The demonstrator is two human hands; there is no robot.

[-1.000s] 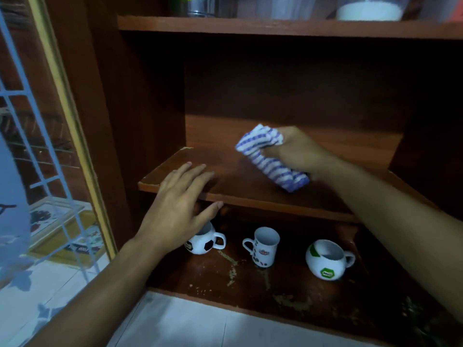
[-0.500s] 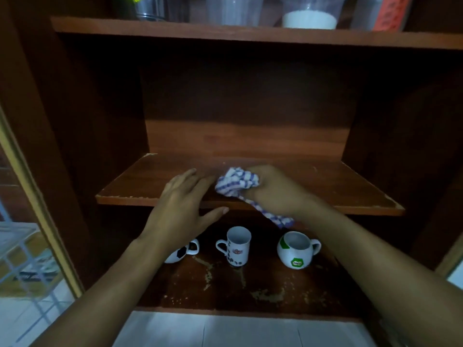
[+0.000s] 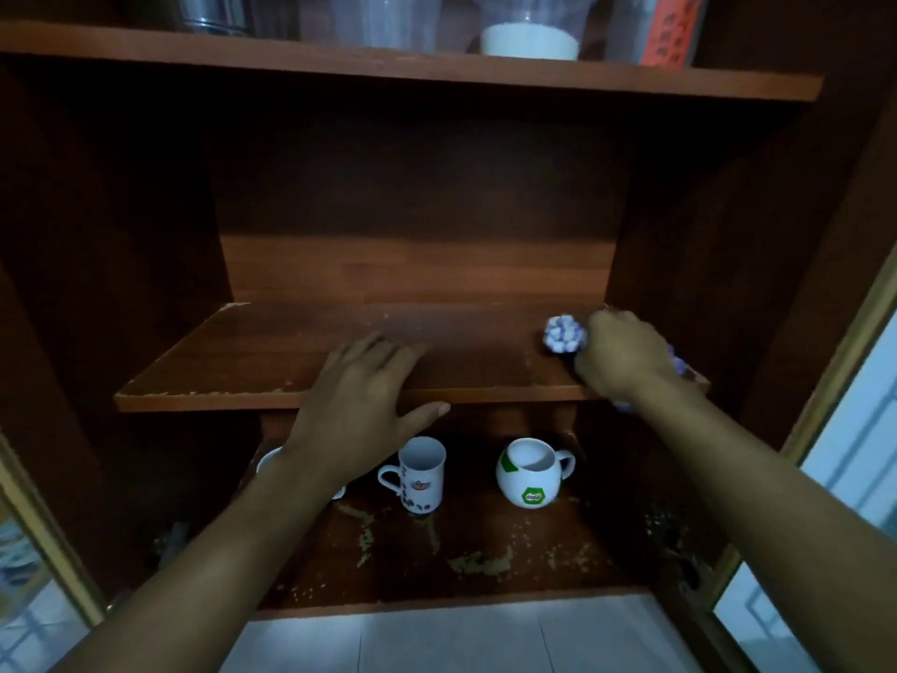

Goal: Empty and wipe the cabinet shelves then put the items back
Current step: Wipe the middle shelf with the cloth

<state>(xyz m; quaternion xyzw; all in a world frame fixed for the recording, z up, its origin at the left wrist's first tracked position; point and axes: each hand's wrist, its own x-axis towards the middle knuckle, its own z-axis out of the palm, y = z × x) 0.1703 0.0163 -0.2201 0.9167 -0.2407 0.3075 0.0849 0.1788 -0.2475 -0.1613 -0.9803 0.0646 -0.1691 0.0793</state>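
Observation:
A brown wooden cabinet stands open in front of me. Its middle shelf (image 3: 252, 361) is bare of items. My right hand (image 3: 623, 354) grips a bunched blue-and-white striped cloth (image 3: 563, 334) and presses it on the shelf's right end. My left hand (image 3: 359, 405) rests flat on the shelf's front edge near the middle, fingers straight, thumb under the lip. On the stained bottom shelf (image 3: 485, 565) stand a tall white mug (image 3: 421, 473), a round white mug with a green logo (image 3: 531, 473), and a third mug (image 3: 268, 462) mostly hidden by my left wrist.
The top shelf (image 3: 412, 65) carries several clear containers, one with white powder (image 3: 529, 38), and a metal pot (image 3: 213, 12). Open glass doors with yellowish frames flank the cabinet at left (image 3: 29, 517) and right (image 3: 835, 361). White floor tiles (image 3: 437, 643) lie below.
My right hand has swept the cloth from the shelf's middle to its right end. The left hand has kept its place on the front edge. The camera view has shifted right.

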